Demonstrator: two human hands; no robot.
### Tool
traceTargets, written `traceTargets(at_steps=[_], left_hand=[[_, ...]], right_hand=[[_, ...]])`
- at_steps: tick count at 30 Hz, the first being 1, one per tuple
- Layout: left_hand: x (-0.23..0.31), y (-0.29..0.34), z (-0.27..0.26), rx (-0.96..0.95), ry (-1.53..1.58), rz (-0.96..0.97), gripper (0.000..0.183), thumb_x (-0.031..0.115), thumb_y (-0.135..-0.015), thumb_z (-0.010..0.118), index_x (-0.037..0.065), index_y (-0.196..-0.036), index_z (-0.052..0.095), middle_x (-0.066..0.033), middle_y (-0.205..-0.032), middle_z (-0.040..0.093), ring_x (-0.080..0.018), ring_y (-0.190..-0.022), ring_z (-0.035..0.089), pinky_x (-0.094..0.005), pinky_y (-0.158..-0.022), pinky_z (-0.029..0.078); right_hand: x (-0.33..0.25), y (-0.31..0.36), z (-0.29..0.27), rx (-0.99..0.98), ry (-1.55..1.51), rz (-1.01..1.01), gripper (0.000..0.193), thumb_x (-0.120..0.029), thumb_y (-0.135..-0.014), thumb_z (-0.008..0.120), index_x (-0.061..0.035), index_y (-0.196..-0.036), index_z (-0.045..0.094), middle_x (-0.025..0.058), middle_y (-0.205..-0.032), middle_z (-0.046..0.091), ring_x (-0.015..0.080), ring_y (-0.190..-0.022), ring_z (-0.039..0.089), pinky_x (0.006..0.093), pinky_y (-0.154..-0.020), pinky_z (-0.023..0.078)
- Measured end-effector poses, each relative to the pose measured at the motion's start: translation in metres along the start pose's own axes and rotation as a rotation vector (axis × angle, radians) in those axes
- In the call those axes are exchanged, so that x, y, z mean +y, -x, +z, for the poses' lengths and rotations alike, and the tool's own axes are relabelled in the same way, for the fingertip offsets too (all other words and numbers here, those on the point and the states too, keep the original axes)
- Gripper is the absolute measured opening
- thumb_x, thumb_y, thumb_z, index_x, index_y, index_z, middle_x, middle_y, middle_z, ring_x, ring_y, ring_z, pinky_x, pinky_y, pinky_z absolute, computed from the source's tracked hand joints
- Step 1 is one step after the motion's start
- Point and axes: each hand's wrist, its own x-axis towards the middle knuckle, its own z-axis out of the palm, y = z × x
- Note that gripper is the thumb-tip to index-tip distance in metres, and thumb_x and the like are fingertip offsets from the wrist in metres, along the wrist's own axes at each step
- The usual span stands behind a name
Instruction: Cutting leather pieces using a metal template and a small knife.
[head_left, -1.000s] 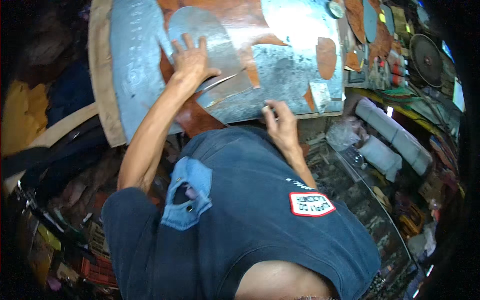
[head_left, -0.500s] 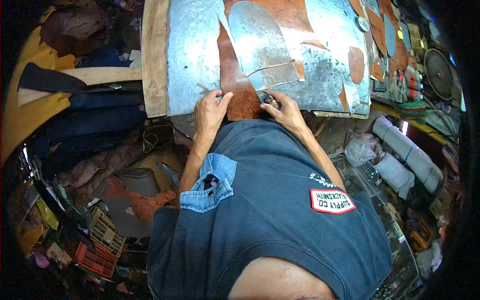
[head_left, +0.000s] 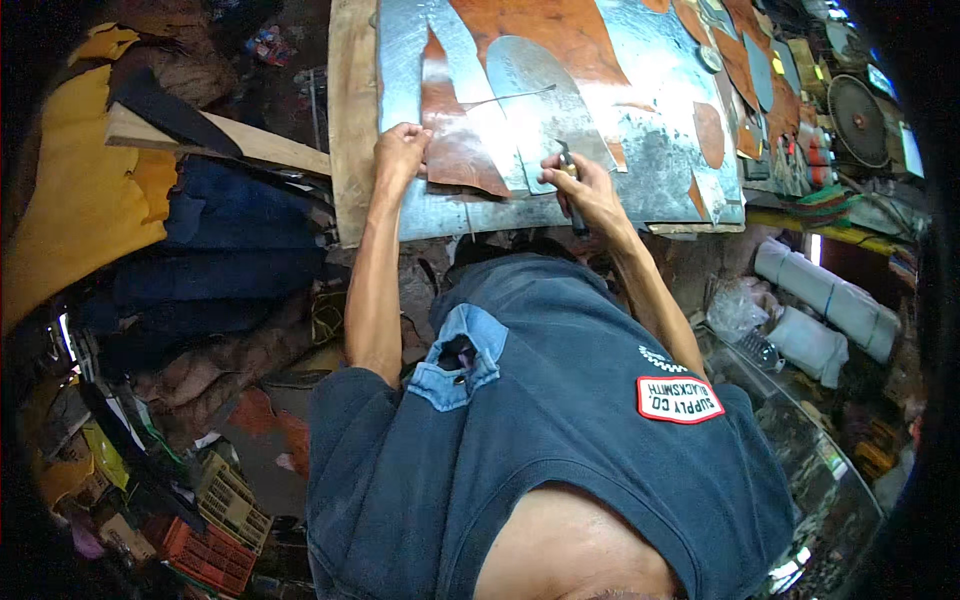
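Brown leather piece [head_left: 462,150] flat on the metal sheet [head_left: 650,190], seen from beside the bench. The left hand [head_left: 400,152] curls its fingers at the leather's left edge; whether they pinch it, I cannot tell. The right hand [head_left: 590,190] is closed around a hook-tipped tool [head_left: 567,160]. Dark-lettered, red-bordered white patch [head_left: 680,399] on the shirt [head_left: 560,430].

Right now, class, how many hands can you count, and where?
2: the left hand at the left edge of the brown strip; the right hand farther right, holding a tool. No others show.
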Motion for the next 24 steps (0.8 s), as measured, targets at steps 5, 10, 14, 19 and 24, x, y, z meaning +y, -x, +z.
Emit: traceTargets(at_steps=[5,10,14,19,24], left_hand=[[0.001,-0.007,-0.002,-0.111,-0.002,0.031,0.029,0.023,-0.089,0.068,-0.001,-0.106,0.068,-0.0103,-0.089,0.071,-0.0124,-0.065,0.065,-0.0269,-0.051,0.053],[0.027,0.015,-0.008,-0.150,0.626,-0.131,0.022,0.011,-0.094,0.063,0.007,-0.115,0.055,0.0018,-0.084,0.055,-0.0030,-0.066,0.050,-0.0161,-0.046,0.036],[0.065,0.034,0.000,-0.334,0.775,0.149,0.038,0.005,-0.094,0.061,0.006,-0.129,0.046,-0.0006,-0.095,0.060,-0.0031,-0.068,0.051,-0.0160,-0.056,0.043],[0.115,0.048,0.060,-0.561,0.743,0.133,0.044,0.003,-0.095,0.059,0.008,-0.135,0.042,0.0014,-0.085,0.057,-0.0033,-0.065,0.046,-0.0187,-0.056,0.038],[0.171,0.053,0.164,-0.899,0.723,0.157,0.052,0.002,-0.097,0.055,0.007,-0.144,0.036,-0.0069,-0.104,0.065,-0.0112,-0.088,0.061,-0.0257,-0.075,0.051]], right_hand=[[0.035,0.035,0.002,0.088,-0.092,0.039,0.027,-0.024,-0.092,0.064,-0.0044,-0.110,0.062,0.0023,-0.087,0.067,0.0064,-0.060,0.053,0.0250,-0.051,0.044],[0.046,0.053,0.000,0.185,-0.066,0.168,0.028,-0.029,-0.093,0.062,-0.0035,-0.103,0.067,0.0040,-0.083,0.067,0.0110,-0.069,0.059,0.0280,-0.064,0.049],[0.066,0.066,-0.048,0.533,0.062,0.046,0.026,-0.027,-0.092,0.062,-0.0044,-0.103,0.068,0.0057,-0.082,0.067,0.0117,-0.071,0.060,0.0296,-0.064,0.051],[0.101,0.059,-0.190,0.871,0.750,0.132,0.040,-0.016,-0.084,0.063,-0.0021,-0.122,0.061,0.0214,-0.122,0.062,0.0340,-0.103,0.066,0.0446,-0.090,0.054],[0.144,0.050,-0.293,0.647,0.926,0.102,0.047,-0.026,-0.084,0.066,-0.0099,-0.127,0.059,0.0173,-0.129,0.060,0.0368,-0.113,0.061,0.0439,-0.093,0.051]])
